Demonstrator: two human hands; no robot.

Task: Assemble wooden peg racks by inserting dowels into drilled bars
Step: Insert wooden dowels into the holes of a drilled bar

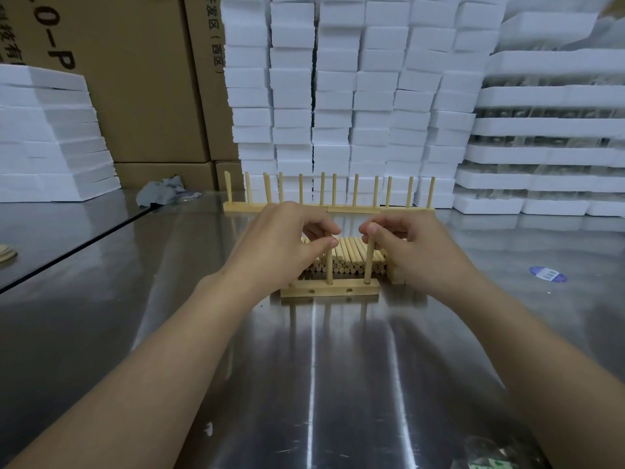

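Observation:
A short wooden bar (pixel 329 290) with drilled holes lies on the steel table in front of me. Two dowels stand upright in its top holes. My left hand (pixel 284 242) pinches the top of the left dowel (pixel 329 269). My right hand (pixel 406 245) pinches the top of the right dowel (pixel 368 262). Two side holes on the bar's front face are bare. Just behind the bar lies a pile of loose dowels (pixel 348 257), partly hidden by my hands.
Finished peg racks (pixel 331 198) stand in a row at the back of the steel table (pixel 304 367). White foam blocks (pixel 355 96) and cardboard boxes (pixel 142 79) are stacked behind. A grey rag (pixel 162 192) lies at back left, a blue label (pixel 548 274) at right.

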